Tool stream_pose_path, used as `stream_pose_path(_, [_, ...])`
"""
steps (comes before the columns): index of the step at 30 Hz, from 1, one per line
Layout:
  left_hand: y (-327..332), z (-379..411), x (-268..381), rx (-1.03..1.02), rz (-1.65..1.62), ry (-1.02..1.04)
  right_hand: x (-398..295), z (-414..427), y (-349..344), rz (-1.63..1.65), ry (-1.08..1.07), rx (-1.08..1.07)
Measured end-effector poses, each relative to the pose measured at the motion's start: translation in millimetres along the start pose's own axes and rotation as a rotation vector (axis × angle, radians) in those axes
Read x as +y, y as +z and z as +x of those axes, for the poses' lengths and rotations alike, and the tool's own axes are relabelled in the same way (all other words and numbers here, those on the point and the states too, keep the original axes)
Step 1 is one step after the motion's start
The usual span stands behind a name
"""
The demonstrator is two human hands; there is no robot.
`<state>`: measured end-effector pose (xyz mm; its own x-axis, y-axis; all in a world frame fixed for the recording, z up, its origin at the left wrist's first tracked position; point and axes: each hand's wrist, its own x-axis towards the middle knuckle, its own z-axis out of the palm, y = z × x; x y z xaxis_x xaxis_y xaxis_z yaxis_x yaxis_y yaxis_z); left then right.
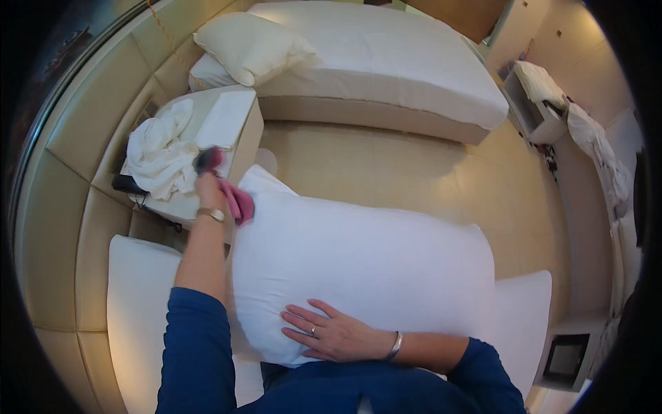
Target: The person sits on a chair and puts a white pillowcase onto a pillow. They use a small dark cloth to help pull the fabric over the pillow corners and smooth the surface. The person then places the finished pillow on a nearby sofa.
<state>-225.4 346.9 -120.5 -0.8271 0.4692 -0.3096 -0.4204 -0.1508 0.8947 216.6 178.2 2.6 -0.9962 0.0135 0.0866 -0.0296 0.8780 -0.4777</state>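
Observation:
A pink item with a dark part (240, 202), likely cloth but blurred, is gripped in my left hand (209, 186), which reaches over the edge of the nightstand (243, 155). Beside that hand lies a crumpled white cloth (158, 147). My right hand (336, 331) rests palm down, fingers spread, on a large white pillow (372, 264) in front of my body. The pillow lies across the near bed, whose white surface (522, 310) shows at the right.
A folded white cloth (222, 119) lies on the nightstand, and a dark telephone (126, 183) sits at its left edge. Across the tiled floor (372, 160) stands another bed (382, 57) with a cream pillow (253, 46). A padded headboard (62, 207) lines the left wall.

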Motion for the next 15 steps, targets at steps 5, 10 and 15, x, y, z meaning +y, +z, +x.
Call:
stream_pose_path(5, [-50,-30,72,-0.264,0.309,-0.024,-6,4,-4,0.06,-0.058,0.078])
stream_pose_path(10, [-72,-120,94,-0.484,0.57,-0.238,-12,5,-10,0.05,-0.059,0.057])
stream_pose_path(15, [-88,-247,136,-0.689,0.747,-0.07,-17,3,-11,0.014,-0.033,0.113])
